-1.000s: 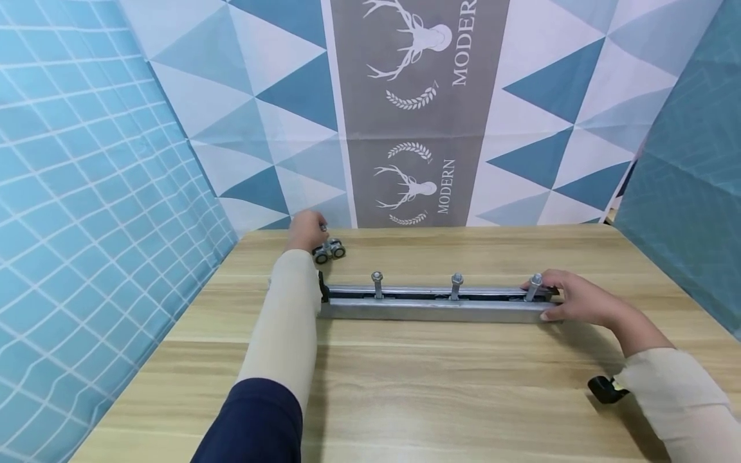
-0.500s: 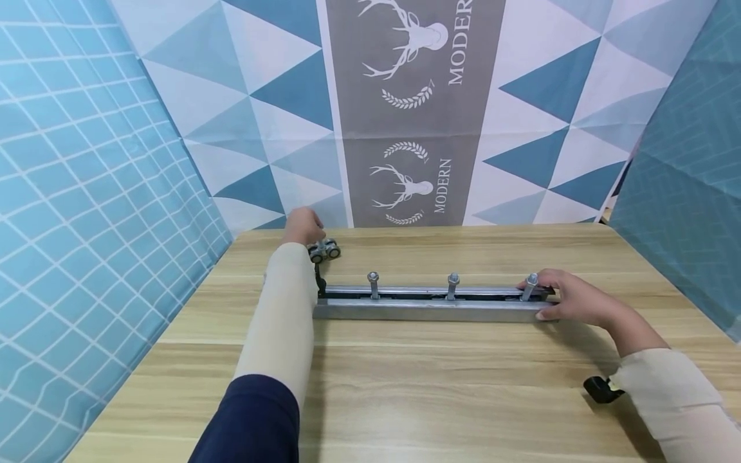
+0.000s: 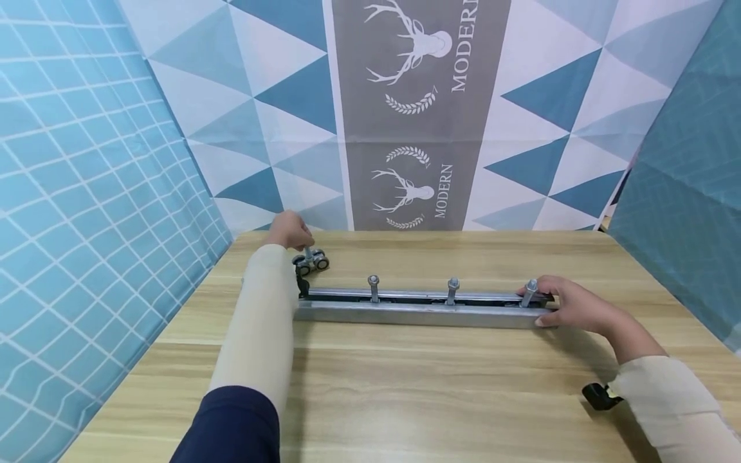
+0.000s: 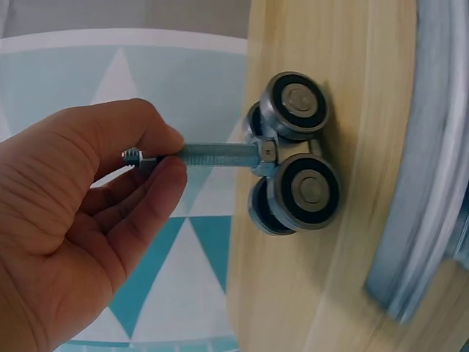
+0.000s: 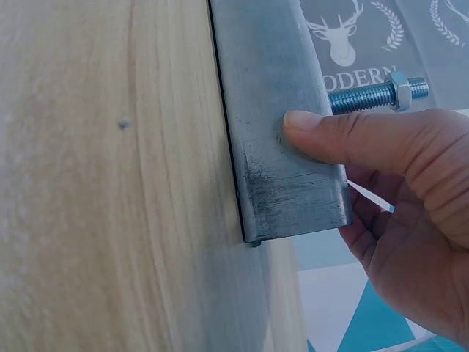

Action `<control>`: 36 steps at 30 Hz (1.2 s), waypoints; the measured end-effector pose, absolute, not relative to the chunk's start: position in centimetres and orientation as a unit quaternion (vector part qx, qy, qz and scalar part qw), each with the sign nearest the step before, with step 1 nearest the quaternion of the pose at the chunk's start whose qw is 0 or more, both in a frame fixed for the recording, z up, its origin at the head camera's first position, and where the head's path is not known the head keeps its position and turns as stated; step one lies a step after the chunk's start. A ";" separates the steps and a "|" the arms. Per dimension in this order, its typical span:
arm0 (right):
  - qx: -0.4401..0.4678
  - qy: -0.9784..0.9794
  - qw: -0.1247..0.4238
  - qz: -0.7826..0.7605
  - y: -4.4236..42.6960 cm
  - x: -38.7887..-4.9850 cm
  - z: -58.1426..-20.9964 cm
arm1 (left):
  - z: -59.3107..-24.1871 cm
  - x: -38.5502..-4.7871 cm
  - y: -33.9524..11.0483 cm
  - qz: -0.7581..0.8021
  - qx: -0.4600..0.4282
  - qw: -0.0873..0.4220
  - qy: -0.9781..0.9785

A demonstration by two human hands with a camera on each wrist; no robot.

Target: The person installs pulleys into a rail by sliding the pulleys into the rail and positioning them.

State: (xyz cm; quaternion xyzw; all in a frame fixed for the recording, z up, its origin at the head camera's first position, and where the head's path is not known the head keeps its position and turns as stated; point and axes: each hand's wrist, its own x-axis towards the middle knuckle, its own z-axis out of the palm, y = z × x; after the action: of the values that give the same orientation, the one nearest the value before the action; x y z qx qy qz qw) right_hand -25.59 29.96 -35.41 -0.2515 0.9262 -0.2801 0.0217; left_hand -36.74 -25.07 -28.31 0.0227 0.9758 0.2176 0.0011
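Note:
My left hand [image 3: 289, 230] pinches the upright threaded bolt [image 4: 220, 154] of a roller trolley [image 3: 311, 262] between thumb and index finger. Dark-ringed metal wheels [image 4: 304, 191] sit at the bolt's lower end, at or just above the table; contact is unclear. Across the table lies a metal track rail [image 3: 417, 314], with several bolts standing up from its slot. My right hand [image 3: 579, 312] grips the rail's right end, thumb on the near face [image 5: 282, 147], beside the rightmost bolt [image 5: 366, 97]. The left sleeve hides part of the rail's left end, where a black piece [image 3: 303, 286] shows.
The wood-grain table [image 3: 440, 386] reaches back to a patterned cloth [image 3: 417, 128]. A blue grid cloth [image 3: 98, 193] hangs at the left, a teal one [image 3: 683, 180] at the right. Near the right sleeve is a small black object [image 3: 601, 397].
My left hand has carried the roller trolley left and slightly nearer, toward the rail's left end. The right hand keeps its grip on the rail.

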 end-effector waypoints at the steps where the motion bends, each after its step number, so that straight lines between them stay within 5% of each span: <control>1: -0.251 0.926 0.021 -0.280 30.0 -25.6 -35.5 | -28.1 -36.5 -25.3 0.216 0.026 0.006 0.976; 36: -0.255 0.925 0.017 -0.281 29.9 -25.4 -35.6 | -24.6 -29.0 -30.9 0.158 0.118 0.053 0.979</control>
State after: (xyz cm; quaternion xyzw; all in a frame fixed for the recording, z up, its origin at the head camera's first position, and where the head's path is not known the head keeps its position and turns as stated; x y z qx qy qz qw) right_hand -25.44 29.89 -35.59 -0.2554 0.9250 -0.2807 0.0171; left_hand -29.00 -30.94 -24.64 0.1183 0.9788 0.1583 0.0535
